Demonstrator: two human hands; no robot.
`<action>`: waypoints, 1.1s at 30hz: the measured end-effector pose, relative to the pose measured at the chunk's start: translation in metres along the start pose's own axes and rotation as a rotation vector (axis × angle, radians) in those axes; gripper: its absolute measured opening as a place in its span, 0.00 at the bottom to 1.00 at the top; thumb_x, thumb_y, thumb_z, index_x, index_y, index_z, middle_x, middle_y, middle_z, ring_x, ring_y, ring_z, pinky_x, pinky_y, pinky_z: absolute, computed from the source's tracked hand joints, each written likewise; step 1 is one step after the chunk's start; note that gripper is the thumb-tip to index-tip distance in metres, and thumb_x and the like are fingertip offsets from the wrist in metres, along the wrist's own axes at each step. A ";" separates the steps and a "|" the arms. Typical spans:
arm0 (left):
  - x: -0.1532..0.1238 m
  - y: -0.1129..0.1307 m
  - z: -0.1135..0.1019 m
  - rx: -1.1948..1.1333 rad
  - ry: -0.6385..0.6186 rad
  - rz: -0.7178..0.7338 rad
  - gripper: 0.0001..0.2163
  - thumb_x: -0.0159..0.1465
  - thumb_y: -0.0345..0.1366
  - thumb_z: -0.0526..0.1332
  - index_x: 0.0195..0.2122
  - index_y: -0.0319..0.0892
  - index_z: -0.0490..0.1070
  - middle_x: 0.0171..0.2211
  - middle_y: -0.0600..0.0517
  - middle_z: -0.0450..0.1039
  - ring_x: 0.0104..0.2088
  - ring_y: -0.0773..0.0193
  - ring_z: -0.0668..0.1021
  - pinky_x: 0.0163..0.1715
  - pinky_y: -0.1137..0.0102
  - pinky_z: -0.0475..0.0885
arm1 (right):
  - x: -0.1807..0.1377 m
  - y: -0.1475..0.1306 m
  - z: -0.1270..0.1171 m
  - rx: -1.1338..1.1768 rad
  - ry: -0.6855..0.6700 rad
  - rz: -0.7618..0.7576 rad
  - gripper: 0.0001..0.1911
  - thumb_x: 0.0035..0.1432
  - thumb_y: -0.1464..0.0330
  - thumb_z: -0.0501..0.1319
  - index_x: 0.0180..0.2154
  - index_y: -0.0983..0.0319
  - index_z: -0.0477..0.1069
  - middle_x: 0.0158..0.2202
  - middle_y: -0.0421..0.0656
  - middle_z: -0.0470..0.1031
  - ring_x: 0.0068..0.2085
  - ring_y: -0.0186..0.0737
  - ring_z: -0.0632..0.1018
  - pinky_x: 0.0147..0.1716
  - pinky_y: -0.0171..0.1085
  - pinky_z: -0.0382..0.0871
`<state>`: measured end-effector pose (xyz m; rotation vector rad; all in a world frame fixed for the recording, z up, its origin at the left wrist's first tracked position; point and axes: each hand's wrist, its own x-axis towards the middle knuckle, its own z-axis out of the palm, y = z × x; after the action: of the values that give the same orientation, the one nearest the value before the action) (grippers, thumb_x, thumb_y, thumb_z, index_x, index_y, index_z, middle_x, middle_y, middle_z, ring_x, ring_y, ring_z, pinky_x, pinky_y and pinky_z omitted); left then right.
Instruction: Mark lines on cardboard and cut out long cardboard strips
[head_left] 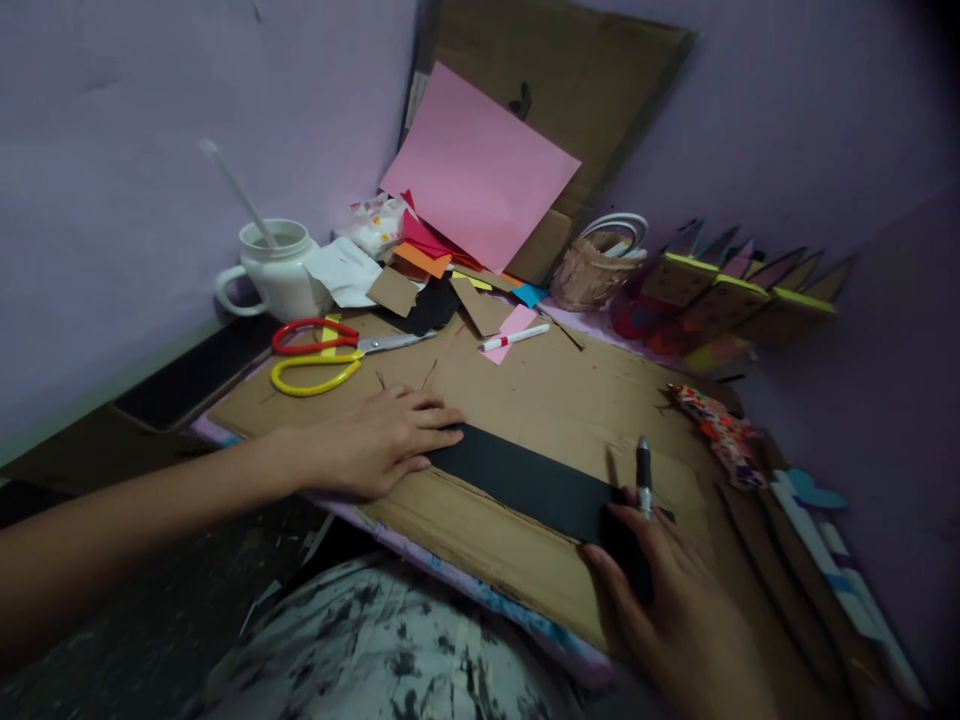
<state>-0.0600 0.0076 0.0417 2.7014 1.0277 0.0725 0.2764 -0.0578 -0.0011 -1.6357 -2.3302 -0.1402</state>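
A long strip of black paper (525,478) lies flat on a brown cardboard sheet (600,400). On its left end rest the stretched-out fingers of my left hand (390,440), palm down. My right hand (671,590) is at the other end, thumb and fingers about the strip's edge. A pen (643,475) with a dark grip sticks up from between the fingers of that hand, its tip pointing upward. Part of the strip's right end is hidden by my right hand. Beyond my left hand lie scissors (364,345) with one red and one yellow handle.
A white mug (274,270) holding a pale stick stands back left. Paper scraps, a pink sheet (484,165) and a red-and-white marker (515,337) lie behind. A small basket (592,272) and decorated holders (720,290) line the back. White sticks (829,560) run along the right.
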 end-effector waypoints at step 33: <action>-0.002 0.014 0.030 0.126 0.407 -0.072 0.19 0.59 0.24 0.51 0.50 0.38 0.72 0.54 0.38 0.68 0.54 0.47 0.69 0.49 0.50 0.68 | -0.005 0.001 0.006 -0.042 0.097 -0.051 0.21 0.63 0.53 0.50 0.48 0.61 0.67 0.48 0.54 0.77 0.48 0.57 0.78 0.38 0.52 0.77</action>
<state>-0.0481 -0.0105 0.0160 2.8253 1.2746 0.5833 0.2778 -0.0606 -0.0083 -1.5529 -2.3113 -0.2744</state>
